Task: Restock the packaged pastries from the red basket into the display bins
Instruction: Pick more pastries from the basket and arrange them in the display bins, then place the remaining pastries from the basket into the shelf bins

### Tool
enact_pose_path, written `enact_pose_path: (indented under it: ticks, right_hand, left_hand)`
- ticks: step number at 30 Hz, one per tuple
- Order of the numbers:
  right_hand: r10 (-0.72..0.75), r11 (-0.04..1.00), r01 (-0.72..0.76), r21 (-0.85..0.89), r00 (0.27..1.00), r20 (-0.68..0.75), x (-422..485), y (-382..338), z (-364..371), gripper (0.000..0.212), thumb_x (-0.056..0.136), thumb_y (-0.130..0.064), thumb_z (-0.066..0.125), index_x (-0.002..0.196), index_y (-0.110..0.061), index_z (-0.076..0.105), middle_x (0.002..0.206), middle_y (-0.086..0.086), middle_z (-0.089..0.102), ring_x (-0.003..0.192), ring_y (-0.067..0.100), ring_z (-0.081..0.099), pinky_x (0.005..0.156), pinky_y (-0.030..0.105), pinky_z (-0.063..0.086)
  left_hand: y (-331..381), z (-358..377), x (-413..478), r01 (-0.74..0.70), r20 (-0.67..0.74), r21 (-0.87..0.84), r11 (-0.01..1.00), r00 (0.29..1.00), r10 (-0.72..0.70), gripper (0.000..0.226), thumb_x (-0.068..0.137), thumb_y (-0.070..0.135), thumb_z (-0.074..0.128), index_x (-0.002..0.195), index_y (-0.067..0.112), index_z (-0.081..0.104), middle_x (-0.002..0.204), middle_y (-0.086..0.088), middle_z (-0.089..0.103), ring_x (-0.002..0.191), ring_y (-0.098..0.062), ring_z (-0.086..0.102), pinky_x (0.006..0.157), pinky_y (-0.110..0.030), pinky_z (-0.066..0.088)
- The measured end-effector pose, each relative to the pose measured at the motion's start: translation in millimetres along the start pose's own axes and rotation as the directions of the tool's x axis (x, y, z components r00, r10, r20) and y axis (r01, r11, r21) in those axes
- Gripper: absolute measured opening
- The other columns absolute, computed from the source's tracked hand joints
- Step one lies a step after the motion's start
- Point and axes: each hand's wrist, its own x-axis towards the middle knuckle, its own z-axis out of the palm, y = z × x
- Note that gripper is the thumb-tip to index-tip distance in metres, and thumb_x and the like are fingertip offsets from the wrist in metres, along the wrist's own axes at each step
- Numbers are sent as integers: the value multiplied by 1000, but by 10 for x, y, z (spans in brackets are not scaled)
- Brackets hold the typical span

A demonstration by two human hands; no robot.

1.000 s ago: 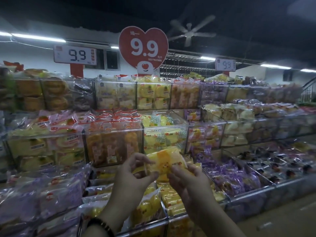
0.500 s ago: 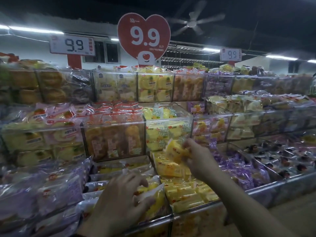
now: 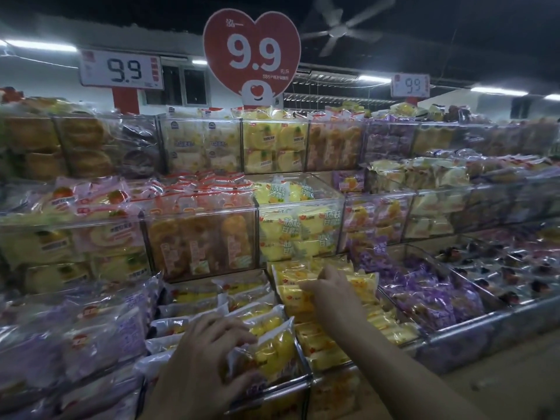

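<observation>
My right hand [image 3: 331, 291] reaches into the low front bin [image 3: 403, 339] of yellow pastry packets. Its fingers are curled on one yellow packet [image 3: 362, 286] that lies on top of the pile at the bin's back. My left hand [image 3: 209, 359] is nearer to me, in the neighbouring bin to the left. Its fingers and thumb close on the edge of a clear-wrapped yellow pastry pack [image 3: 274, 351] that leans against the metal divider [image 3: 303, 363]. The red basket is not in view.
Clear tiered bins of wrapped pastries fill the stand: orange cakes [image 3: 200, 241] and yellow packs [image 3: 298, 234] on the middle tier, purple packs [image 3: 424, 295] to the right and more at the left. A red heart price sign [image 3: 251, 53] stands on top.
The two hands, which held one yellow packet together a second ago, have parted. The right hand carried it down onto the yellow pile; the left hand dropped to the clear-wrapped pack.
</observation>
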Motion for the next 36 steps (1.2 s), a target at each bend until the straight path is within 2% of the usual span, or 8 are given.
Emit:
enact_pose_path:
  ticks: [5,9,12,20,24,28,32,36]
  right_hand:
    - [96,991,-93,99,995,-27,-71,14,-2,68,97,-9,66,153,-40,42,158,10,33,141,29,44,98,37,54]
    - [101,990,-86,108,984,-145,-264,-25,-54,59,97,-15,67,151,-32,48,156,6,38,143,25,39,100,36,54]
    - [90,981,-62,182,984,-154,-447,-13,-106,48,94,-21,72,139,-30,58,141,0,50,133,20,46,103,35,51]
    - [69,921,-37,387,995,-69,-1044,-61,-407,18,97,-33,70,114,-29,66,102,-14,63,95,5,61,81,29,56]
    - [127,813,-100,573,992,-6,-1491,-101,-454,5,97,-29,72,101,-29,68,79,-11,69,75,3,65,66,23,55]
    - [143,731,-157,664,987,76,-2089,-146,-128,5,96,-29,73,93,-32,70,75,-14,70,74,1,68,62,18,51]
    - [168,671,-329,665,940,296,-2743,-110,426,2,97,-35,71,97,-33,70,85,-14,73,82,1,69,70,26,58]
    - [182,739,-451,500,849,496,-3291,76,990,9,93,-35,74,100,-29,72,91,-14,73,87,-1,67,79,25,54]
  left_hand:
    - [92,-32,-1,-9,-22,8,1000,1000,9,46,78,77,69,113,48,64,121,34,57,121,2,49,99,-33,46]
    - [156,-76,-46,-5,-38,4,1000,999,5,46,79,67,76,116,46,62,131,28,54,127,0,47,101,-32,46]
    - [205,-99,-66,-23,-61,6,1000,998,24,43,79,61,81,113,39,65,130,18,57,127,-10,51,102,-36,49]
    - [416,-153,-95,-99,-200,135,986,972,124,20,89,35,76,105,24,71,116,3,64,114,-24,59,96,-43,42]
    - [905,-97,-331,-138,-255,-71,988,960,116,10,91,11,74,100,14,70,103,1,62,94,-18,58,83,-29,48]
    - [1202,220,-900,-125,-105,-248,961,989,102,9,96,11,68,103,15,68,100,6,63,74,3,49,67,-9,40]
    - [1214,837,-1592,52,161,-399,915,987,14,20,92,7,68,108,20,67,100,13,61,84,6,53,71,-15,46]
    - [1084,1370,-2189,352,546,-266,897,822,-161,19,96,35,61,114,41,55,108,15,61,96,-6,61,81,-33,57]
